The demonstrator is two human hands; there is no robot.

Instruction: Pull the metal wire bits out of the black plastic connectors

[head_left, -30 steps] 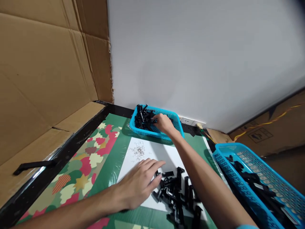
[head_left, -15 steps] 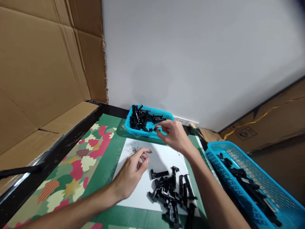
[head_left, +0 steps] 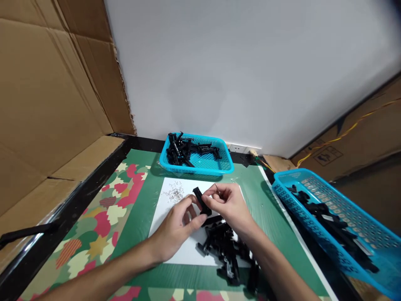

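Note:
Both hands meet over the white sheet [head_left: 172, 255], holding a narrow black plastic part [head_left: 201, 199] at a tilt. My left hand [head_left: 181, 219] is closed on its lower end, the thumb pressed along the near side. From the right, the thumb and fingers of my right hand [head_left: 228, 205] pinch the part's side. Just below them lies a heap of similar black plastic parts [head_left: 227, 246]. To the left of the hands, a small scatter of thin metal bits [head_left: 176, 193], perhaps tiny springs, rests on the sheet.
A blue basket [head_left: 200, 169] with black parts stands at the back against the wall. Another blue basket [head_left: 322, 234] holding longer black pieces is at the right. Cardboard [head_left: 46, 104] rises on the left. A wall socket [head_left: 238, 148] and yellow-red wires [head_left: 338, 138] show behind.
My right hand has come back from the rear basket to my left hand. The left hand, half open before, now grips a black plastic part with it. The view has shifted slightly.

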